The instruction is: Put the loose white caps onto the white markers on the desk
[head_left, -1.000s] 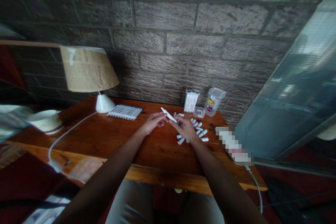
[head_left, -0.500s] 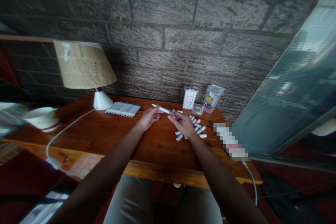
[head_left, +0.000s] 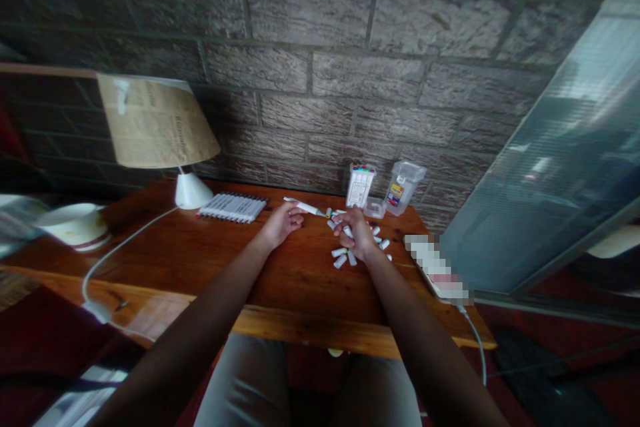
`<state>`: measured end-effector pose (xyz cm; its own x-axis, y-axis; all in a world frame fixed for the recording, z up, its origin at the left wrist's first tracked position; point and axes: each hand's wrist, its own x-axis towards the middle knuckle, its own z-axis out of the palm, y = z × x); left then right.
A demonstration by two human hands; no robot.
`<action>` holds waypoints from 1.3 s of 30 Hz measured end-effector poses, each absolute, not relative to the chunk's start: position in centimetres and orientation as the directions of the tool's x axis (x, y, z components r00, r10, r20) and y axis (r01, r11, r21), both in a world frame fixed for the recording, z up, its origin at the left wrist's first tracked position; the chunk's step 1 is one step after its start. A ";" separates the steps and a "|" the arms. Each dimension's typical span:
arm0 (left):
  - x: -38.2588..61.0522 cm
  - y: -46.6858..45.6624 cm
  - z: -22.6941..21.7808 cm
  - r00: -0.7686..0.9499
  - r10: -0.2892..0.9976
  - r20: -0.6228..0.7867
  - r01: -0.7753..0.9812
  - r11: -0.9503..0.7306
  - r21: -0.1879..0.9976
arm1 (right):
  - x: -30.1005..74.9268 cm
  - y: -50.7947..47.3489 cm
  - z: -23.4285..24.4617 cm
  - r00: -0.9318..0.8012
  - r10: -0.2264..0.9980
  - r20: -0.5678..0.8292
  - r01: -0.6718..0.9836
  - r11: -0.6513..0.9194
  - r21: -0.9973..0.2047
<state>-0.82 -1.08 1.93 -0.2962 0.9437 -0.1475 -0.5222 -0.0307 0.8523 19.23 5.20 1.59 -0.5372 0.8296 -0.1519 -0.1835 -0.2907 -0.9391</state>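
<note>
My left hand point(head_left: 281, 222) pinches a white marker point(head_left: 303, 206) that lies almost level above the wooden desk point(head_left: 210, 260), its tip pointing right. My right hand point(head_left: 357, 231) is curled over a scatter of white marker caps point(head_left: 343, 255) and holds a small white cap point(head_left: 348, 231) in its fingers. A row of several white markers point(head_left: 232, 207) lies side by side to the left of my left hand.
A lamp point(head_left: 160, 133) with a paper shade stands at the back left, its cable point(head_left: 120, 248) trailing over the desk edge. A marker box point(head_left: 361, 185) and clear plastic case point(head_left: 403, 187) stand against the brick wall. A bowl point(head_left: 75, 225) sits far left, a power strip point(head_left: 437, 266) right.
My two hands have come apart. The left drew the marker leftward and levelled it; the right dropped onto the loose caps with a cap in its fingers.
</note>
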 end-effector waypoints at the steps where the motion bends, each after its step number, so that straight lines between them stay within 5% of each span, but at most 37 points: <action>1: -0.8 -1.1 2.0 -0.296 0.943 -0.152 -0.528 -0.028 0.849 | 19.2 5.2 1.7 -0.546 0.821 -0.167 -0.195 -0.319 -0.928; 8: -0.7 -1.1 2.3 -0.303 0.936 -0.180 -0.538 -0.012 0.843 | 19.8 6.1 1.6 -0.560 0.786 -0.262 -0.301 -0.488 -0.819; 19: -0.9 -0.9 1.9 -0.306 0.940 -0.148 -0.535 -0.042 0.844 | 19.9 6.0 0.4 -0.607 0.795 -0.017 -0.448 -0.359 -0.819; 31: -1.5 -0.4 0.4 -0.286 0.958 -0.036 -0.474 -0.108 0.874 | 19.7 5.7 0.7 -0.445 0.887 -0.127 -0.319 -0.289 -0.903; 39: -1.2 -0.9 0.7 -0.207 0.978 0.004 -0.467 -0.103 0.878 | 19.5 5.5 0.9 -0.395 0.917 -0.059 -0.276 -0.179 -0.944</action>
